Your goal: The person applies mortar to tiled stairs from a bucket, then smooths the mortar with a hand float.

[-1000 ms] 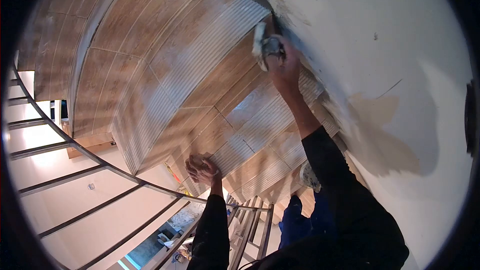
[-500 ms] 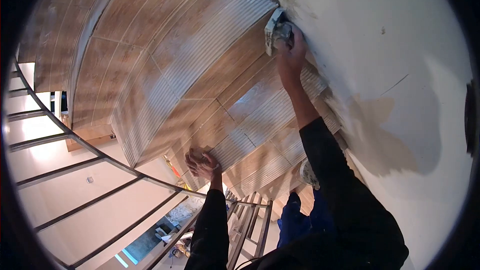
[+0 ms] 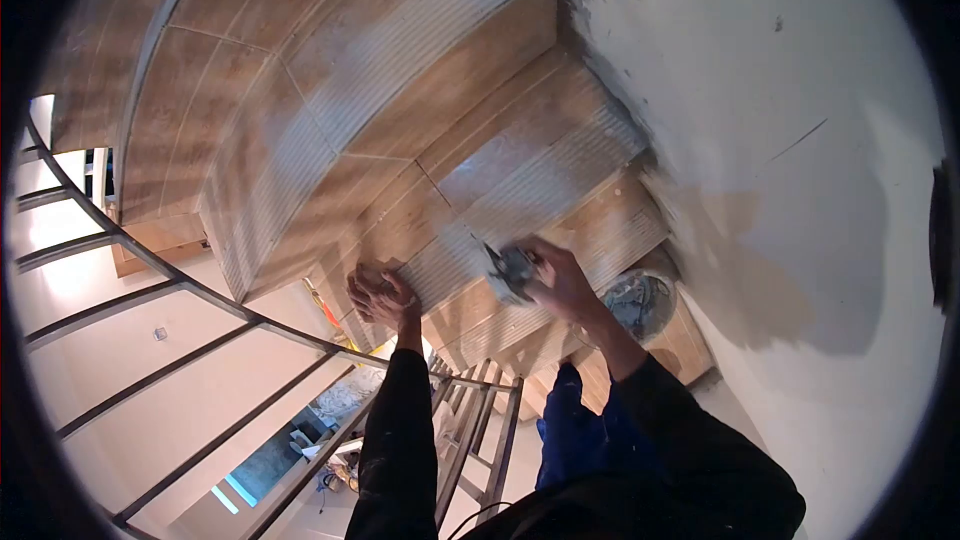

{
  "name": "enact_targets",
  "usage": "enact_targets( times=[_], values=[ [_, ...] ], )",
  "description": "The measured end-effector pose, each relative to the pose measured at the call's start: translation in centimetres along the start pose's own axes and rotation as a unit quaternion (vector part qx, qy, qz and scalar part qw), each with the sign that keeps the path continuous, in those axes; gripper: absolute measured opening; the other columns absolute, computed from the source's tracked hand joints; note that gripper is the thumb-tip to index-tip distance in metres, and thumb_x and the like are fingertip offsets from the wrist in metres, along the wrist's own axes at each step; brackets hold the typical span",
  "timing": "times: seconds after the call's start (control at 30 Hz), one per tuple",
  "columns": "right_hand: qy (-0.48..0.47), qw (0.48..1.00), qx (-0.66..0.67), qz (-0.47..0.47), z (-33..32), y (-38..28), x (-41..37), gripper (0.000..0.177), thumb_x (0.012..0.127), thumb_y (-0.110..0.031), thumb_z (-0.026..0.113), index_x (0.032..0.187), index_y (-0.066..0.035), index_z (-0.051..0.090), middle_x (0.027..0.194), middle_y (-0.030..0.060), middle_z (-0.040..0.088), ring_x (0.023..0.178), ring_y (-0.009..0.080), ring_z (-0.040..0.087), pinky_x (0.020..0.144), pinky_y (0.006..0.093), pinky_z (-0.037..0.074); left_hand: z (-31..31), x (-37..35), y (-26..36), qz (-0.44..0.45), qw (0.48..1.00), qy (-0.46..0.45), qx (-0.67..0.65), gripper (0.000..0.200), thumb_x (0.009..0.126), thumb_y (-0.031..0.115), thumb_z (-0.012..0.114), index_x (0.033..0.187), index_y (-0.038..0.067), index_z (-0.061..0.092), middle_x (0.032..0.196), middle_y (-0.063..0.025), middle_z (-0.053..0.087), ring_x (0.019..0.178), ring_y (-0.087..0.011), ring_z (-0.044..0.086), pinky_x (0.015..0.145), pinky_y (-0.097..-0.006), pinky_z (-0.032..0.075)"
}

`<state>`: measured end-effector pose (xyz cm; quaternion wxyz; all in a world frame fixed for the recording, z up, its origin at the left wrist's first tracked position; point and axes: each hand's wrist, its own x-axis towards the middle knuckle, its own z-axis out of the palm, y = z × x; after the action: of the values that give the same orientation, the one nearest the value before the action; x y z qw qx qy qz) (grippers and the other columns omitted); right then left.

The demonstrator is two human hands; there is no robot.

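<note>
- Head view: right hand (image 3: 565, 288) has the grey tool (image 3: 513, 273), fingers bent round its side, closed as far as its body allows; far fingertips hidden behind it.
- Grey tool sits at the picture-left side of the right fingers, directly against them, on the side toward the left hand (image 3: 384, 297); clear gap between tool and left hand.
- Tool is tilted, a thin dark edge pointing up-left; outline blurred, exact type unclear.
- Tool shows over the lower steps, near the ribbed strip (image 3: 560, 185); can't tell if it touches the surface.
- Left hand is palm down at the picture-left end of a lower step, fingers curled and bunched; can't tell if anything is under them.
- Bucket (image 3: 662, 268) is just beside the right wrist, wall side, partly behind the forearm; grey stuff inside.
- Wood-look tiled stairs (image 3: 420, 115) fill the middle, whitish haze on several treads.
- Metal railing (image 3: 222, 304) curves along picture left, well apart from the tool.
- Pale wall (image 3: 830, 50) at picture right, large shadow on it, dark smears along the stair edge.
- Black sleeves (image 3: 393, 430) and blue trousers (image 3: 572, 432) at the bottom.
</note>
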<state>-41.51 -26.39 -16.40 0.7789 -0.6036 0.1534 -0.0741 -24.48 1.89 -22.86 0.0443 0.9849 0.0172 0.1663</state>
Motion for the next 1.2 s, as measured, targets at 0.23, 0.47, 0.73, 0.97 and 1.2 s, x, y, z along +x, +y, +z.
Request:
enact_targets(
  times=[0.23, 0.47, 0.73, 0.97, 1.2],
  values=[
    [0.057, 0.935, -0.243, 0.253, -10.0, 13.5, -20.6, 0.052, 0.084, -0.019, 0.072, 0.133, -0.005, 0.064, 0.116, 0.0207, 0.072, 0.109, 0.0347, 0.070, 0.097, 0.0446, 0.054, 2.1, -0.4, -2.0, 0.000, 0.999, 0.000, 0.037, 0.080, 0.097, 0.068, 0.044, 0.150, 0.008, 0.045, 0.151, -0.0162, 0.048, 0.141, -0.0395, 0.043, 0.111, -0.0590, 0.034],
    [0.200, 0.841, -0.298, 0.405, -15.6, 22.6, -25.9, 0.046, 0.093, -0.033, 0.066, 0.125, 0.001, 0.066, 0.109, 0.0298, 0.071, 0.105, 0.0470, 0.068, 0.093, 0.0517, 0.053, 2.2, -0.1, -1.6, -0.030, 0.999, -0.021, 0.033, 0.073, 0.093, 0.065, 0.051, 0.148, 0.017, 0.052, 0.147, -0.0165, 0.051, 0.130, -0.0410, 0.051, 0.101, -0.0623, 0.039],
    [0.121, 0.826, -0.375, 0.403, -20.3, 39.3, -27.7, 0.039, 0.098, -0.035, 0.062, 0.119, -0.003, 0.069, 0.107, 0.0179, 0.074, 0.101, 0.0314, 0.072, 0.090, 0.0482, 0.058, 1.5, -0.1, -1.3, -0.015, 0.999, -0.028, 0.028, 0.067, 0.095, 0.059, 0.055, 0.146, 0.018, 0.053, 0.141, -0.0193, 0.054, 0.129, -0.0414, 0.052, 0.103, -0.0647, 0.040],
    [0.326, 0.781, 0.040, 0.531, -16.6, 40.0, -21.4, 0.032, 0.104, -0.025, 0.053, 0.131, -0.008, 0.059, 0.127, 0.0101, 0.064, 0.116, 0.0291, 0.066, 0.091, 0.0499, 0.061, 2.9, 0.9, -3.5, 0.014, 0.999, -0.026, 0.012, 0.066, 0.094, 0.062, 0.056, 0.143, 0.018, 0.057, 0.139, -0.0210, 0.058, 0.129, -0.0409, 0.053, 0.104, -0.0599, 0.042],
    [0.344, 0.780, 0.099, 0.514, -16.5, 44.6, -21.1, 0.032, 0.096, -0.025, 0.069, 0.125, -0.012, 0.064, 0.113, 0.0051, 0.066, 0.102, 0.0228, 0.064, 0.095, 0.0574, 0.053, 2.7, 1.0, -3.5, 0.048, 0.998, -0.039, 0.027, 0.068, 0.092, 0.056, 0.052, 0.142, 0.010, 0.056, 0.134, -0.0245, 0.058, 0.124, -0.0427, 0.054, 0.103, -0.0581, 0.042]
  ],
)
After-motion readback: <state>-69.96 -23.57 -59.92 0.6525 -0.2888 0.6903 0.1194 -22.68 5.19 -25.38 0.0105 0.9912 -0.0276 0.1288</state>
